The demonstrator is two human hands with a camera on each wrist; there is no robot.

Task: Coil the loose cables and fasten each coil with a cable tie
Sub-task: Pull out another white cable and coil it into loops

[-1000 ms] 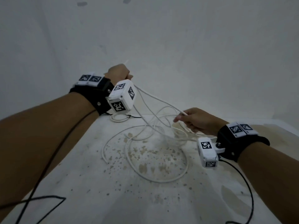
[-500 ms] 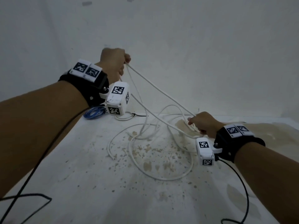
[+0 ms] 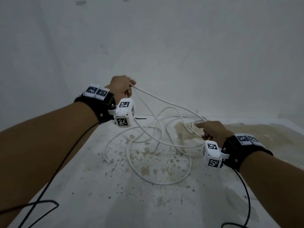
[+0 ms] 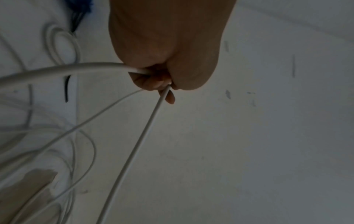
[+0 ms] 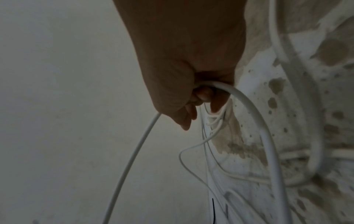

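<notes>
A: Which step? Left hand [image 3: 121,86] is raised, fingers curled round the white cable [image 3: 164,182]; right hand [image 3: 212,131] grips several strands low

B: Coiling; most lies loose on the table [image 3: 98,195]. Next, gather another loop

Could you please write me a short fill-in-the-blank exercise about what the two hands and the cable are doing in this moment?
1. Both hands hold a cable whose colour is ____.
2. The hand raised higher above the stained table is the ____ hand.
3. The right hand grips the cable and points its ____ finger outward.
4. The cable's loose loops lie on the ____.

Missing words: white; left; index; table
</notes>
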